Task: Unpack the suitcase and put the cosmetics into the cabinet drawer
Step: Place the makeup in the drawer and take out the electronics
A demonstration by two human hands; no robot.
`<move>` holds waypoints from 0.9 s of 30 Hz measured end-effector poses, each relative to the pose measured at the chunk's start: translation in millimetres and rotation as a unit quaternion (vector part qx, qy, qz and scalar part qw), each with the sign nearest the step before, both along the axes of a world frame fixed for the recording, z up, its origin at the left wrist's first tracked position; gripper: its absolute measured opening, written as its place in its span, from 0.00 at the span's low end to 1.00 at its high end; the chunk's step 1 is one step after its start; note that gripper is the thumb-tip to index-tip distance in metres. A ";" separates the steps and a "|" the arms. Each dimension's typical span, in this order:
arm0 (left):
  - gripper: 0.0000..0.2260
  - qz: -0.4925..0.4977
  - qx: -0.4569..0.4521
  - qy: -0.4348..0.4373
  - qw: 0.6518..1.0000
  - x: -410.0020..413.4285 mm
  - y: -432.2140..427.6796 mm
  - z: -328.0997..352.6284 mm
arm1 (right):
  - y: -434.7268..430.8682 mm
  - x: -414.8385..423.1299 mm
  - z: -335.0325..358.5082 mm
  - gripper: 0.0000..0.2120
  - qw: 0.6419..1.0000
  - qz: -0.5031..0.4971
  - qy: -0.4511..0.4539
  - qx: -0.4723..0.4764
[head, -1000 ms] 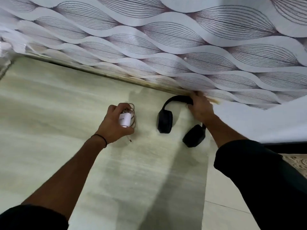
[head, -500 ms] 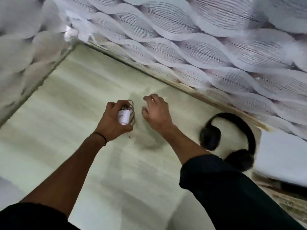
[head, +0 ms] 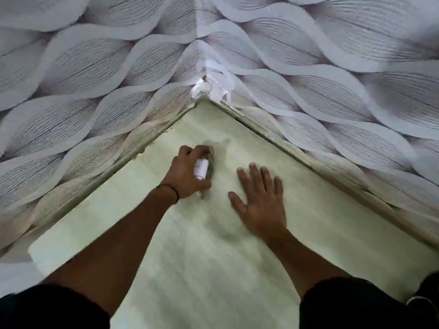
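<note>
Small white cylinder [head: 200, 168]: in the left hand [head: 187, 176], fingers and thumb curled round it, long axis tilted, lower end pointing back toward the person. Too blurred to read a label or tell what kind of item it is. A coil of thin cord [head: 211, 166] sits against its right side, caught in the same grip. A thin pale tip pokes out under the heel of that hand. Can't tell whether cylinder or coil touches the surface below.

Left hand is low over the pale wood-grain surface [head: 213, 269], near its far corner. Thin black wristband [head: 173, 190] on that wrist.

Right hand [head: 263, 207]: just beside the left, apart from it, palm down, fingers straight and spread, flat on the surface. Holds nothing.

Both forearms are bare and reach in from the bottom edge; a black sleeve [head: 47, 307] is on the left upper arm, another on the right.

The surface runs into a corner where two walls meet. Both walls carry leaf-pattern wallpaper [head: 95, 79], grey-white with fine dark lines. At the corner base the paper is torn and crumpled [head: 213, 87]. A pale strip of trim [head: 308, 160] runs along the foot of the right wall, and a narrower one along the left.
</note>
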State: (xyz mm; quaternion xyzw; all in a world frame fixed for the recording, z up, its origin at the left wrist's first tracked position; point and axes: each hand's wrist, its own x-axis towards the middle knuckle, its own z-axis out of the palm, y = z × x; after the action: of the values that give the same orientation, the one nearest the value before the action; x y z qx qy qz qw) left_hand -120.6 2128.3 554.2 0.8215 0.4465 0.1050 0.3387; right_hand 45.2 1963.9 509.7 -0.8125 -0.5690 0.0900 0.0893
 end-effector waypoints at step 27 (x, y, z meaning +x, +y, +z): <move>0.23 0.023 0.215 0.017 0.976 21.4 25.6 -11.4 | 0.9 -3.6 -2.5 0.32 0.999 -0.023 -0.023 0.008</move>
State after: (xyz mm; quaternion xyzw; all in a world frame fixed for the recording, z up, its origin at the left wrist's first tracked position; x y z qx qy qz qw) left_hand -99.2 2153.8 542.8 0.8664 0.4379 0.1923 0.1437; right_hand 41.5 1964.8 507.1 -0.8263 -0.5531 0.0649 0.0844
